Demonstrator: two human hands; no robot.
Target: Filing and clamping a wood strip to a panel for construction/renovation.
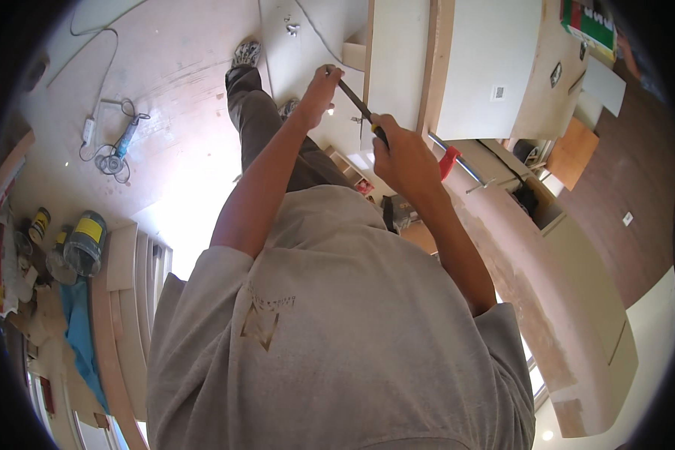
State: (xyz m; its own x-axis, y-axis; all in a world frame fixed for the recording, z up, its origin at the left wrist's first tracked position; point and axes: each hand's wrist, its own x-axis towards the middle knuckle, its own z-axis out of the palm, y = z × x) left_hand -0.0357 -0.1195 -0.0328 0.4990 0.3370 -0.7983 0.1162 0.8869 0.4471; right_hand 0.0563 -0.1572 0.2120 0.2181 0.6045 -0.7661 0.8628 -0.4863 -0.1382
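Note:
My right hand (399, 154) is closed on the yellow-and-black handle of a long, flat dark tool (356, 100) that looks like a file, held slanting in front of me. My left hand (319, 97) pinches the tool's far end, up and to the left. Just right of my right hand is a steel bar clamp (469, 169) with a red part (449, 160), by the edge of a pale wooden panel (427, 67). Whether the tool touches that panel, I cannot tell. My trousered legs and patterned shoe (247, 53) show beyond my hands.
A blue angle grinder (126, 140) with a cord and power strip (88, 129) lies on the floor at left. Buckets (86, 244) and blue cloth (79, 330) are at lower left. A boxed item (586, 22) and another person's arm (630, 60) are at upper right, near cabinet pieces.

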